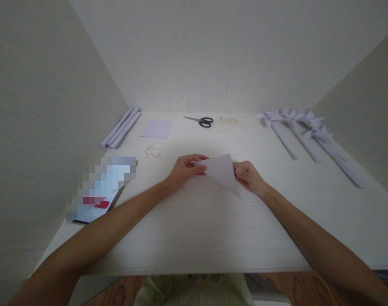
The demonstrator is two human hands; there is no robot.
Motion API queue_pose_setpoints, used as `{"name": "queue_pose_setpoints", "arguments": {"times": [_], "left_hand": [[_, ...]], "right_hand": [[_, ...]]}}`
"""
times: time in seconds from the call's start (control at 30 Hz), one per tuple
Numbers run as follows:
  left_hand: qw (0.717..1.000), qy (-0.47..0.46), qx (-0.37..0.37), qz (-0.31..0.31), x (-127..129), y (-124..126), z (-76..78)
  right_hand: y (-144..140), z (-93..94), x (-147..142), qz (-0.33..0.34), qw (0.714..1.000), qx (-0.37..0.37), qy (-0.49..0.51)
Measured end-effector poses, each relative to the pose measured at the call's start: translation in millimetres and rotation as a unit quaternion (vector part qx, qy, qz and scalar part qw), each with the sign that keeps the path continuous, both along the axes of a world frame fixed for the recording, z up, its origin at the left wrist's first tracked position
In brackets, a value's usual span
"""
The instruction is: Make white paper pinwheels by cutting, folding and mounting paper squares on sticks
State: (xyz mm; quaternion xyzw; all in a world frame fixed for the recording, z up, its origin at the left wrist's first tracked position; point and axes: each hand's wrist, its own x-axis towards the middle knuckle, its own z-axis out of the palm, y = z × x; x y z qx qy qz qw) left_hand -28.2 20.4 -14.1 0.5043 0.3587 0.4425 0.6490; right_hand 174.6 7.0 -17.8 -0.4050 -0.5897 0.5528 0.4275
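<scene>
Because the pale paper sheet (220, 169) looks thin, it should handle as light and limp, easily creased and liable to tear if pulled hard. Held over the table (168, 238), it is pinched at its left end by the left hand (187, 168) and, as far as blur allows, at its right edge by the right hand (248, 175); edges seem the safest holds.

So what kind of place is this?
Looks like a small craft booth, though I can't be sure: a white, faintly streaked tabletop boxed in by plain pale walls, black-handled metal scissors, and pale lilac pinwheel-like paper pieces on long sticks.
</scene>
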Motion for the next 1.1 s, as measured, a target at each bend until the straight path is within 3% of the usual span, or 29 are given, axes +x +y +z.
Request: {"name": "queue_pose_setpoints", "arguments": {"times": [0.1, 0.17, 0.3, 0.4, 0.5, 0.63, 0.77, 0.97, 1.1], "left_hand": [[1.000, 0.000, 0.009, -0.005, 0, 1, -1.3], [1.000, 0.004, 0.015, -0.008, 0, 1, -1.4], [0.999, -0.021, 0.003, 0.032, 4, 0, -0.2], [0.994, -0.075, -0.049, 0.061, 10, -5, 1.2], [0.990, -0.093, -0.097, 0.039, 17, -13, 1.1], [0.977, -0.143, -0.154, -0.038, 21, -20, -1.0], [0.962, -0.201, -0.180, -0.035, 21, -18, 0.7], [0.965, -0.188, -0.161, -0.090, 21, -19, 6.3], [0.988, -0.118, -0.088, -0.044, 21, -25, 7.6]], "right_hand": [[1, 1.3, 3, 0.106, 0.994, -0.007, 0.011], [1, 3.7, 4, 0.127, 0.992, -0.023, -0.003], [-3, 8.9, -3, 0.087, 0.994, -0.037, -0.048], [-9, 9.4, -14, 0.033, 0.998, -0.014, -0.045], [-15, 7.7, -25, -0.012, 0.998, 0.026, -0.060], [-19, 6.8, -33, -0.059, 0.995, 0.027, -0.071], [-19, 4.9, -33, -0.096, 0.993, 0.024, -0.068], [-26, 3.4, -35, -0.065, 0.982, 0.109, -0.141], [-35, 9.2, -40, -0.011, 0.959, 0.201, -0.198]]}}
